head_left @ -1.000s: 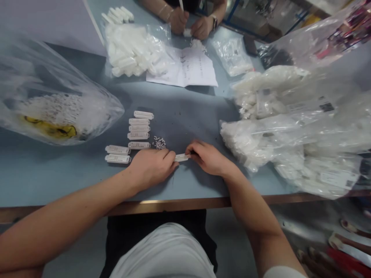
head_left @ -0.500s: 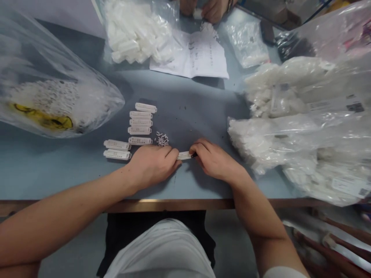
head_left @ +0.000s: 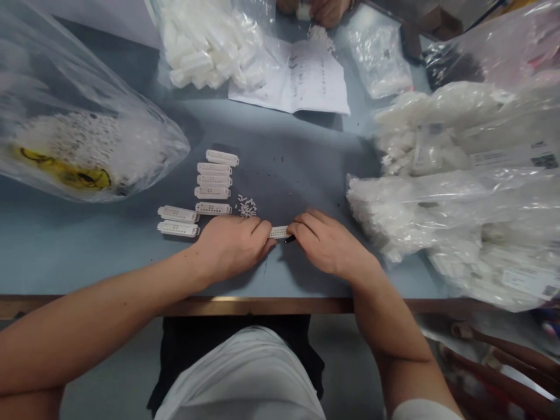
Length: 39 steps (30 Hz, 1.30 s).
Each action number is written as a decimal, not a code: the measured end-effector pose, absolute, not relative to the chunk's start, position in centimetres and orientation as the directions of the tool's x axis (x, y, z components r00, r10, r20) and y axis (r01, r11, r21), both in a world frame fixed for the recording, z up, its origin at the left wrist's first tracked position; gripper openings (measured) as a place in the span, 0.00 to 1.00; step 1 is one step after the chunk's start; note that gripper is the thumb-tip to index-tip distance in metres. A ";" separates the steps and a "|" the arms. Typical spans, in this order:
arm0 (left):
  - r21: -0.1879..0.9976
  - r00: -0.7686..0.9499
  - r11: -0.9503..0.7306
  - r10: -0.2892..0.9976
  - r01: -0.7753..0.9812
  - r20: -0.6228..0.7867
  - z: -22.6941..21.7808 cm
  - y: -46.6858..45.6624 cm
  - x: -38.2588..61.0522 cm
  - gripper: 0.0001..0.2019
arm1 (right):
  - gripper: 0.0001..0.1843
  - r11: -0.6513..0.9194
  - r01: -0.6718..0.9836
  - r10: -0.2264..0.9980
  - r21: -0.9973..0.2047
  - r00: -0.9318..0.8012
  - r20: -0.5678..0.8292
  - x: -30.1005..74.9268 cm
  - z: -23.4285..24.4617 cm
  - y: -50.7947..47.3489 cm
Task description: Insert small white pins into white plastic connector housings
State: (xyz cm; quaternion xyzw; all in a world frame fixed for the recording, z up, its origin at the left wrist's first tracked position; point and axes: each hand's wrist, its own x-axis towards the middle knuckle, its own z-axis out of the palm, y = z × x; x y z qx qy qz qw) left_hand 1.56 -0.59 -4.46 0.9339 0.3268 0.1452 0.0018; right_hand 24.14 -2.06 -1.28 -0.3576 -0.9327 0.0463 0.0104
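A narrow white plastic piece with rows of small holes [head_left: 279, 232] spans the space between my hands. My left hand [head_left: 236, 245] is closed on its left end, thumb and fingers pinched. My right hand [head_left: 321, 242] is closed at its right end, with a thin black pointed tool [head_left: 289, 239] sticking out from its fingertips along the lower edge of the piece. The rest of the tool is hidden in the hand. Just beyond my left hand lies a small heap of tiny white pegs [head_left: 247, 206]. Several similar white plastic pieces [head_left: 213, 192] lie in columns to the left.
On the left stands a clear bag of small white parts [head_left: 87, 140] with something yellow inside. Another bag of white pieces [head_left: 205, 46] and printed sheets [head_left: 306, 81] lie at the back. Plastic bags [head_left: 437, 210] fill the right. Across the table are another person's hands [head_left: 328, 10].
The black tip has shifted from the right end of the white piece to just below its lower edge. Both hands stay on the piece; the view has shifted slightly.
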 end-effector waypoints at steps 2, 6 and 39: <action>0.099 0.737 -0.783 0.614 0.614 0.281 -4.5 -0.6 1.6 0.16 | 0.16 0.754 0.648 0.651 -0.109 -0.759 -0.008 24.4 -1.2 -2.1; 0.136 0.730 -0.780 0.621 0.611 0.286 -4.4 -0.6 1.6 0.16 | 0.15 0.766 0.631 0.635 -0.124 -0.772 -0.007 24.6 -0.7 -2.1; 0.060 0.745 -0.804 0.573 0.591 0.342 -4.3 -0.6 1.6 0.14 | 0.14 0.774 0.601 0.627 -0.198 -0.771 0.112 25.3 -0.8 -1.9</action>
